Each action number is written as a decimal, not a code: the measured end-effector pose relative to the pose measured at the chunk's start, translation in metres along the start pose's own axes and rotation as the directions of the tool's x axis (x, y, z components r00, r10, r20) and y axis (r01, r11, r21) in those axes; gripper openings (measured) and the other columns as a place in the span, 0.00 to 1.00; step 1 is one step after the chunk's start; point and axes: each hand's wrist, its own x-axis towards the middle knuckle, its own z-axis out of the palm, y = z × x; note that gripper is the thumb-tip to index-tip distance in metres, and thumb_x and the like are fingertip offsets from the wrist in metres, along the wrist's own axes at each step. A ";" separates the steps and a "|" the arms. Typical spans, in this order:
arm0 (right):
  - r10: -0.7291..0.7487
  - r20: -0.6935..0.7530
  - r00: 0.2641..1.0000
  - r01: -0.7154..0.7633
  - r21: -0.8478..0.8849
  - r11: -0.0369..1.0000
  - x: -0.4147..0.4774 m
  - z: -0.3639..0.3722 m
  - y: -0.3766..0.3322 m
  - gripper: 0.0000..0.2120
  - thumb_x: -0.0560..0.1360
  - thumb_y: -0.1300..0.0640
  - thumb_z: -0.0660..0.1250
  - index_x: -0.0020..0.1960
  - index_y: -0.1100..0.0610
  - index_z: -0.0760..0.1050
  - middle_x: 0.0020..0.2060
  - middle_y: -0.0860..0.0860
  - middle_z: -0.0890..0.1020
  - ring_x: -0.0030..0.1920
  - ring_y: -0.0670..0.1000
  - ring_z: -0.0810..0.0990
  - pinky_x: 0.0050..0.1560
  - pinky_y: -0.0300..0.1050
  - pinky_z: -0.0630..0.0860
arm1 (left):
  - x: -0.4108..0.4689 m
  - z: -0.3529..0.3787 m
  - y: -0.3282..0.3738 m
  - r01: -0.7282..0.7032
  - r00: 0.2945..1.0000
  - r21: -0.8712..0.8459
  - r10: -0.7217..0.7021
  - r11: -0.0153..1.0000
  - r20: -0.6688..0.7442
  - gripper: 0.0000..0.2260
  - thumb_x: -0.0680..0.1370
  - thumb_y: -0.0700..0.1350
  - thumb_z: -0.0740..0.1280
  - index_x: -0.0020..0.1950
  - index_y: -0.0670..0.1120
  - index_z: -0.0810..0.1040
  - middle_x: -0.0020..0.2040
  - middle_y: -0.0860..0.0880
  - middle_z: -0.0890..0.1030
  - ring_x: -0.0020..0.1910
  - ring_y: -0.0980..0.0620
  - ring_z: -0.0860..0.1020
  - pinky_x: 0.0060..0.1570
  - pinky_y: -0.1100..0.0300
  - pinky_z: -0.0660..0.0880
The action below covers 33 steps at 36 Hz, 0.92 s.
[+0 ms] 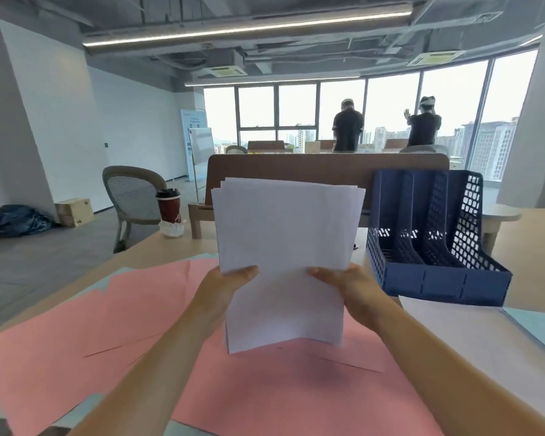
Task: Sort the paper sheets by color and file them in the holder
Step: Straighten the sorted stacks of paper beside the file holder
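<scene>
1. The left hand [230, 281] and the right hand [343, 283] each grip a side edge of a white paper stack [283, 247], thumbs on the near face.
2. The stack stands upright over the table's middle. Its top edges are fanned unevenly and its bottom edge is down by the pink sheets [123, 316]; whether it touches them is unclear.
3. The pink sheets spread across the light wooden table [170, 247], overlapping one another.
4. Pale blue sheets [538, 325] and a single white sheet [453, 325] lie at the right.
5. The blue mesh file holder [447, 286] sits right of the stack, in front of a brown desk divider [296, 168].
6. A dark coffee cup [170, 205] stands at the table's far left edge, next to a grey mesh chair [132, 196].
7. Beyond, two people in dark shirts [346, 127] stand at wide windows [390, 102] facing city towers.
8. A whiteboard [202, 143] stands by the white wall.
</scene>
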 end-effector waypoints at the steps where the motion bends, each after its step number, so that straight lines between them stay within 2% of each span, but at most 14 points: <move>1: 0.002 -0.009 1.000 -0.002 0.017 1.000 0.002 0.001 -0.001 0.13 0.72 0.61 0.75 0.56 0.61 0.83 0.50 0.57 0.86 0.53 0.59 0.85 0.62 0.58 0.78 | 0.001 0.002 0.001 0.002 1.000 -0.009 -0.002 1.000 -0.002 0.12 0.72 0.43 0.73 0.55 0.44 0.84 0.53 0.43 0.85 0.55 0.43 0.83 0.58 0.50 0.77; 4: -0.015 -0.050 0.999 0.015 0.000 1.000 0.010 0.001 -0.005 0.11 0.72 0.59 0.75 0.53 0.60 0.83 0.48 0.57 0.87 0.50 0.58 0.86 0.60 0.58 0.79 | 0.006 0.004 0.003 0.002 1.000 0.002 -0.002 1.000 -0.011 0.15 0.71 0.45 0.76 0.56 0.42 0.84 0.53 0.43 0.85 0.55 0.43 0.83 0.60 0.48 0.76; 7: -0.021 -0.077 0.997 0.018 -0.042 0.999 0.012 -0.003 0.002 0.14 0.70 0.57 0.77 0.54 0.60 0.82 0.47 0.56 0.87 0.49 0.58 0.86 0.57 0.57 0.80 | 0.007 0.001 -0.007 0.030 1.000 0.029 -0.030 0.999 0.005 0.17 0.68 0.48 0.78 0.55 0.44 0.85 0.54 0.43 0.85 0.55 0.44 0.83 0.61 0.46 0.76; 12: 0.044 -0.093 0.995 -0.048 -0.046 0.998 0.007 -0.008 0.023 0.15 0.70 0.59 0.77 0.55 0.63 0.82 0.45 0.56 0.87 0.47 0.57 0.86 0.53 0.53 0.82 | 0.003 0.004 -0.027 0.081 0.997 -0.028 -0.081 0.996 -0.010 0.16 0.66 0.44 0.78 0.52 0.42 0.85 0.52 0.39 0.85 0.51 0.40 0.84 0.58 0.43 0.77; 15: 0.040 -0.095 0.995 -0.042 -0.019 0.999 0.009 -0.010 0.019 0.15 0.70 0.59 0.77 0.55 0.62 0.82 0.47 0.57 0.87 0.50 0.59 0.86 0.57 0.57 0.80 | 0.006 0.009 -0.020 0.054 0.998 -0.019 -0.054 0.998 -0.011 0.17 0.67 0.47 0.76 0.54 0.42 0.85 0.51 0.40 0.85 0.50 0.40 0.84 0.57 0.44 0.78; 19: 0.019 -0.130 0.991 -0.019 0.006 1.000 0.011 -0.011 0.014 0.13 0.70 0.58 0.77 0.52 0.61 0.83 0.47 0.57 0.87 0.50 0.60 0.85 0.57 0.57 0.80 | 0.010 0.011 -0.017 0.016 1.000 0.024 -0.016 1.000 0.001 0.16 0.68 0.48 0.76 0.55 0.44 0.85 0.51 0.43 0.85 0.50 0.43 0.84 0.55 0.49 0.78; 24: 0.090 -0.133 0.987 -0.101 -0.081 0.992 0.006 -0.008 0.029 0.13 0.70 0.58 0.77 0.53 0.61 0.83 0.46 0.56 0.87 0.49 0.58 0.86 0.59 0.59 0.79 | 0.001 0.009 -0.037 0.085 0.996 0.143 -0.089 0.986 0.018 0.11 0.75 0.41 0.73 0.57 0.46 0.83 0.51 0.48 0.86 0.52 0.46 0.84 0.49 0.54 0.77; 29: 0.080 -0.169 0.982 -0.099 -0.113 0.989 -0.002 -0.014 0.016 0.14 0.70 0.58 0.76 0.55 0.58 0.82 0.47 0.55 0.87 0.49 0.58 0.86 0.57 0.60 0.80 | -0.002 0.021 -0.023 0.012 0.999 0.337 0.004 0.941 -0.044 0.08 0.75 0.46 0.73 0.54 0.50 0.84 0.47 0.54 0.86 0.48 0.53 0.84 0.53 0.55 0.79; 33: 0.055 -0.263 0.963 -0.089 -0.120 0.989 -0.023 -0.032 -0.005 0.16 0.71 0.55 0.76 0.57 0.56 0.81 0.48 0.52 0.87 0.49 0.55 0.86 0.53 0.54 0.82 | -0.008 0.045 -0.008 0.008 0.999 0.294 0.007 0.956 -0.049 0.08 0.73 0.44 0.74 0.52 0.48 0.84 0.46 0.51 0.87 0.46 0.49 0.85 0.54 0.51 0.80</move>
